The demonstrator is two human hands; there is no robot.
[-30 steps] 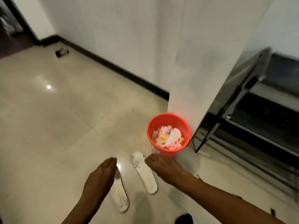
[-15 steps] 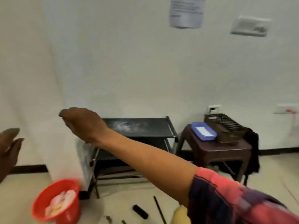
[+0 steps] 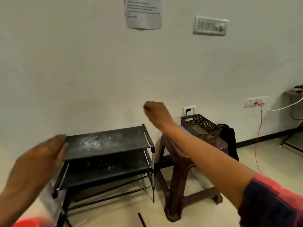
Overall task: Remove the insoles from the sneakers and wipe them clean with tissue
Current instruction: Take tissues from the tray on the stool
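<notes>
Beige tiled floor (image 3: 270,169) filled the lower part of the frame. A black two-tier rack (image 3: 106,145) stood on it at lower centre-left, against the wall; its top shelf was bare with whitish dusty smears, and the lower shelf was dark with a few pale specks. Loose black rods (image 3: 114,196) lay on the floor under the rack. A dark brown plastic stool (image 3: 180,177) stood just right of the rack, and a brown perforated basket (image 3: 200,126) sat on its top. A black bag (image 3: 228,141) stood on the floor behind the stool. A red bucket's rim (image 3: 27,223) showed at the bottom left corner.
</notes>
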